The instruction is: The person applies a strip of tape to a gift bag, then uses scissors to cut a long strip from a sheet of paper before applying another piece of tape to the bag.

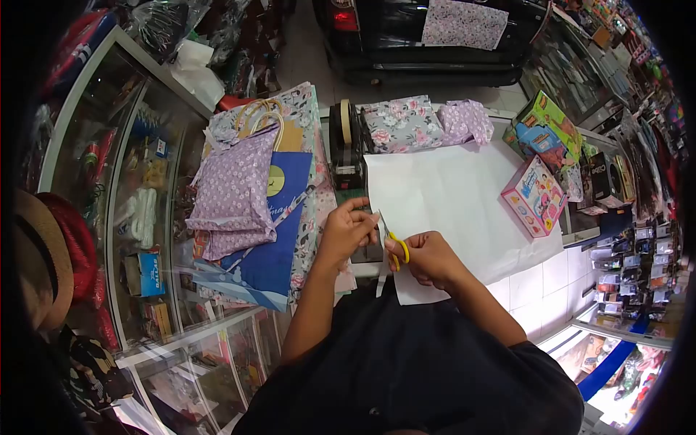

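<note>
White sheet [464,203] lies flat across the counter, centre to right of the frame, near corner hanging toward the person. Scissors [405,250] sit at its left edge; right hand [429,257] is closed round the yellow loops, blades aimed up-frame, likely for control along that side. Left hand [349,233] is curled beside the blade tips, thumb near the paper edge, probably to steady it; can't tell if it's actually pinching paper. Narrow white strip [380,283] dangles below, left of the handles. Pink box [535,196] rests on the sheet's right side, so it likely works as a weight too. Green box [547,119] is just up-frame of it. Tape dispenser [346,156] is parked off the sheet's upper left, presumably for reach without blocking the paper. Lilac floral parcel [233,185] lies over a blue bag [293,217] on the left pile. Text: the blue bag shows script, only "mas" legible. Dark box [603,180] at right seems to read "Cube". Blue carton [152,274] in the glass case, lower left, maybe "BALLAS". Pink and green box lettering too small to read; no brand visible on the scissors.
</note>
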Action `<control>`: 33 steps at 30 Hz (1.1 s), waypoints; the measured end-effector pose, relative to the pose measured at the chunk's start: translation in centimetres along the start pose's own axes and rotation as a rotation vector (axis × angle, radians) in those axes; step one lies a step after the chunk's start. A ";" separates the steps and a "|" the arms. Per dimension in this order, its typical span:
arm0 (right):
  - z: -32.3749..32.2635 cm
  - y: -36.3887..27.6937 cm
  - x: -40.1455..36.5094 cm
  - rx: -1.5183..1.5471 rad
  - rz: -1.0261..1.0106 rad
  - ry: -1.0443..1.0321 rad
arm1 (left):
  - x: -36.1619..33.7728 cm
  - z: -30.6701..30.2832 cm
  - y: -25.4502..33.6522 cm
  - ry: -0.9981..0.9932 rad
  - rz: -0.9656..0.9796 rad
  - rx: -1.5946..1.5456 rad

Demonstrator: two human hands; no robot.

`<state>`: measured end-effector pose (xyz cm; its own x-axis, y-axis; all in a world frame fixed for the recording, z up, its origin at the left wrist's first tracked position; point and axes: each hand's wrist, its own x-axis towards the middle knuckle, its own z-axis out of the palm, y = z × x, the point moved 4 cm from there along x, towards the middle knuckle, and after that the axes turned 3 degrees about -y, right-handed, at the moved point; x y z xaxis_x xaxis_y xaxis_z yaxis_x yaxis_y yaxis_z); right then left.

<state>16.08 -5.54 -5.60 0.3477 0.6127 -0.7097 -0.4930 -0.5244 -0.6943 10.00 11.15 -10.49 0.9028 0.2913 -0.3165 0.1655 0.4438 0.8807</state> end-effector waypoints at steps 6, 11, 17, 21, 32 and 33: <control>0.1 -0.1 0.1 0.006 0.002 0.013 | 0.0 -0.2 -0.1 0.031 -0.014 0.006; 0.1 -0.4 -0.2 0.009 -0.006 0.033 | 0.0 0.3 -0.2 0.040 -0.041 0.093; 0.1 0.0 0.1 0.007 0.001 0.035 | 0.0 0.3 -0.2 0.024 -0.017 0.121; 0.2 -0.1 -0.1 0.017 0.013 0.036 | -0.1 0.5 0.2 0.030 -0.025 0.144; 0.2 0.6 0.4 0.099 -0.047 0.031 | -0.1 0.4 0.0 -0.006 0.001 0.118; 0.2 0.6 0.3 0.099 -0.046 0.031 | -0.1 0.5 0.1 -0.005 -0.001 0.124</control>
<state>15.73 -5.50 -6.23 0.3953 0.6155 -0.6819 -0.5516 -0.4345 -0.7120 10.11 10.75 -10.24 0.9047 0.2862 -0.3155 0.2136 0.3358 0.9174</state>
